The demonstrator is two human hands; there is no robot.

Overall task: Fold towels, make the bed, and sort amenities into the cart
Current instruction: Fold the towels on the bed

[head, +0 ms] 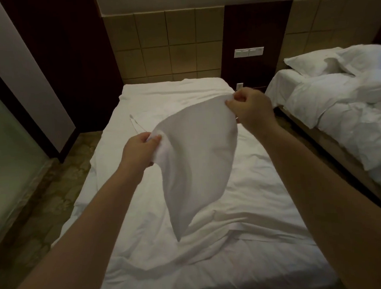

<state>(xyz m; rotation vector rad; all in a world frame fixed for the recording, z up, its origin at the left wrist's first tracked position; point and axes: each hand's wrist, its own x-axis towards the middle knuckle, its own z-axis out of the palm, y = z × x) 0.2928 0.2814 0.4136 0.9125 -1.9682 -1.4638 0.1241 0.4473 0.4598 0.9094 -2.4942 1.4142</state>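
Left hand [140, 148] and right hand [249, 108], each grip pinched closed on an upper corner of white towel [197, 162], hanging above bed [248, 242]

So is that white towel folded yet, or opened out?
Opened out, not folded. The left hand and right hand each pinch an upper corner of the towel, and it hangs loose between them over the bed.

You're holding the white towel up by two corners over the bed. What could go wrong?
The left hand and right hand only pinch the towel at its top corners, so a corner might slip and the fold could come out crooked. The towel's bottom tip hangs close to the rumpled sheet and could bunch up there. Both are white in dim light, so edges may be hard to match.
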